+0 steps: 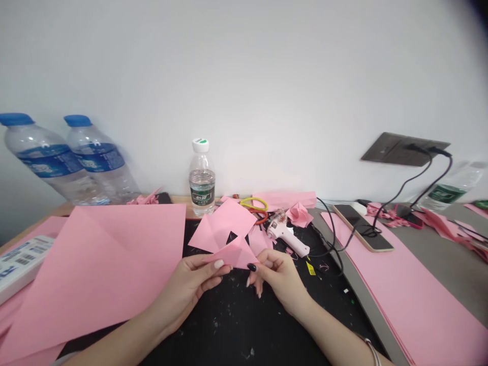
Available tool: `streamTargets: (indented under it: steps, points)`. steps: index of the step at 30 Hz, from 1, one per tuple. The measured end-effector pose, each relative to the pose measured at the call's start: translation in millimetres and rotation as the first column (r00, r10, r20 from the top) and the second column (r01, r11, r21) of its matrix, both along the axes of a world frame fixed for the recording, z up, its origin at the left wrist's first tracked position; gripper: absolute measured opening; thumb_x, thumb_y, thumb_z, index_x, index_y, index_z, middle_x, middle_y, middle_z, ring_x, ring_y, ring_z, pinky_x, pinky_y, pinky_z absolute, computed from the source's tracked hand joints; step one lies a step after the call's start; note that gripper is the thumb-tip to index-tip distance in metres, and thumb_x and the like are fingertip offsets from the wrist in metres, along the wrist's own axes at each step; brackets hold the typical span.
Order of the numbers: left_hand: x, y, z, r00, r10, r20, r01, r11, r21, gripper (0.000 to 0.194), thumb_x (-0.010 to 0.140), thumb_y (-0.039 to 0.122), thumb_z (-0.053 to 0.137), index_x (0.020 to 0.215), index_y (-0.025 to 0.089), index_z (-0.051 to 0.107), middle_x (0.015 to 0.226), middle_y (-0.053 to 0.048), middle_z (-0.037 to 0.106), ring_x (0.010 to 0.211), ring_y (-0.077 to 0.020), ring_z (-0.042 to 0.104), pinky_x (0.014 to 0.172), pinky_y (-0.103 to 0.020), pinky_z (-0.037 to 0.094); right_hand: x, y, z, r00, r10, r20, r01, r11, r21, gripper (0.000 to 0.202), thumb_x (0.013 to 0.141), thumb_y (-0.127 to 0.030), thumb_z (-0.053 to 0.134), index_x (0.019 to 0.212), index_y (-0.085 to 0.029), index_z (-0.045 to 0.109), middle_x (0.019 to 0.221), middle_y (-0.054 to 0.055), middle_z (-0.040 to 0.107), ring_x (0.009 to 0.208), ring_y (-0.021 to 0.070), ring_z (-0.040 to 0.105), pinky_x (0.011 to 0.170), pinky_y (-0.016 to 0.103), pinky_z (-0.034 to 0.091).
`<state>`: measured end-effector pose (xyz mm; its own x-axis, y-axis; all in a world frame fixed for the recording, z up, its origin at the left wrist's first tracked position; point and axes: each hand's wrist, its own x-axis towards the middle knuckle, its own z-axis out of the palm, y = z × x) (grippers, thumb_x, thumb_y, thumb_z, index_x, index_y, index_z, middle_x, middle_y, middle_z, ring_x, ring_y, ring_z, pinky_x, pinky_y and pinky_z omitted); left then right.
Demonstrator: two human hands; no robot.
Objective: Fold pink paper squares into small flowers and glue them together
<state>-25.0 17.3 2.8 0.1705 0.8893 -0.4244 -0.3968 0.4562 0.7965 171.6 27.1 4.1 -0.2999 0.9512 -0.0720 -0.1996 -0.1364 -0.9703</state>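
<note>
A small folded piece of pink paper [237,253] is stretched between my two hands above the black mat [244,325]. My left hand [200,277] pinches its left corner, thumb on top and fingers beneath. The right corner sits between the thumb and fingers of my right hand [276,274]. Just behind it lies a creased pink paper square [224,223]. Close to my right hand, a pink glue gun [287,235] rests on its side, with a folded pink paper flower [299,215] behind it.
Large pink sheets [122,264] and a white box [23,267] cover the left side. Bottles, one a small water bottle [202,178], stand along the wall. Scissors [261,207] lie behind the glue gun. At right, a phone [364,229] and cables rest on stacked pink paper [419,290].
</note>
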Motion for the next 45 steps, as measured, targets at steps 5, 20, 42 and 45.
streamTargets:
  steps: [5,20,42,45]
  points:
    - [2,-5,3.9,0.981,-0.005,-0.195,0.039,0.984,0.172,0.022,0.075,0.037,0.069,0.073,0.015,0.073,0.060,-0.003,0.072,0.057,-0.0104,0.064,0.054,-0.015,0.049,0,-1,-0.1,0.995,0.010,-0.100,-0.012,1.000,-0.017,0.016,0.071,-0.023,0.073,0.066,-0.013,0.061,0.061,0.003,0.069,0.042,0.0088,0.056,0.041,0.019,0.047]
    - [14,-17,8.9,0.951,0.082,-0.299,0.018,0.948,0.318,0.027,0.077,0.037,0.064,0.061,0.015,0.066,0.048,0.001,0.059,0.046,-0.0110,0.052,0.048,-0.020,0.040,-10,-11,-1.3,0.987,0.087,-0.133,-0.092,0.995,-0.029,0.034,0.078,-0.048,0.062,0.071,-0.016,0.053,0.057,-0.003,0.053,0.044,0.0079,0.045,0.040,0.019,0.037]
    - [35,0,12.9,0.893,0.191,-0.408,0.007,0.900,0.436,0.046,0.086,0.050,0.044,0.053,0.019,0.048,0.042,0.004,0.045,0.044,-0.0122,0.043,0.052,-0.023,0.035,-17,-3,-4.3,0.990,-0.084,0.112,0.056,0.969,0.239,0.042,0.089,-0.049,0.046,0.063,-0.016,0.049,0.053,-0.003,0.044,0.043,0.0075,0.037,0.042,0.021,0.027]
    - [32,-3,10.8,0.857,0.199,-0.475,0.035,0.898,0.439,0.050,0.087,0.052,0.040,0.049,0.020,0.041,0.043,0.004,0.040,0.044,-0.0120,0.040,0.050,-0.023,0.032,-16,-5,-4.0,0.988,-0.026,0.155,-0.014,0.967,0.254,0.043,0.088,-0.050,0.045,0.062,-0.017,0.048,0.052,-0.004,0.043,0.043,0.0073,0.035,0.043,0.022,0.026]
